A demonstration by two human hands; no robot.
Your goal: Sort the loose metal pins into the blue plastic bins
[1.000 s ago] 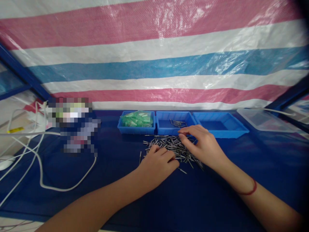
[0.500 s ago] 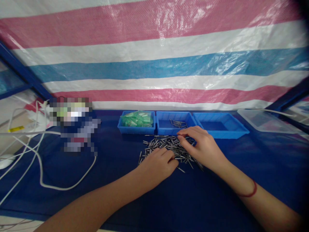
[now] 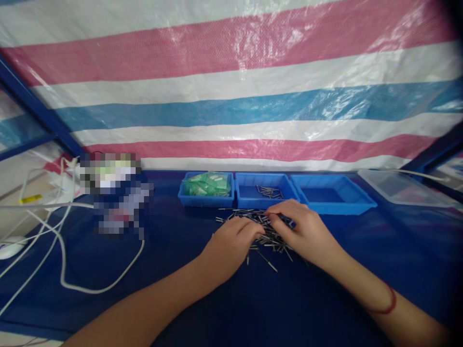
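A heap of thin metal pins point(image 3: 275, 239) that look like rivets lies on the blue tabletop. My left hand point(image 3: 233, 243) rests over the heap's left side, fingers curled and thumb against the forefinger; whatever it holds is hidden. Just right of it, my right hand point(image 3: 302, 229) hovers at the heap with thumb and forefinger tips pinched together, and I cannot make out what is between them. Behind the heap, a middle blue bin point(image 3: 248, 197) contains several loose pins point(image 3: 269, 192).
The left blue bin point(image 3: 206, 200) holds a green plastic bag point(image 3: 208, 184). Another blue bin point(image 3: 336, 208) stands at the right, beside a clear plastic lid point(image 3: 401, 188). White cables point(image 3: 61, 250) run across the table's left side. A striped sheet point(image 3: 231, 115) hangs behind.
My left hand has turned and its fingers drawn together, with some pins now spread below it. The right hand stays near the same spot over the heap. The camera view has tilted slightly upward.
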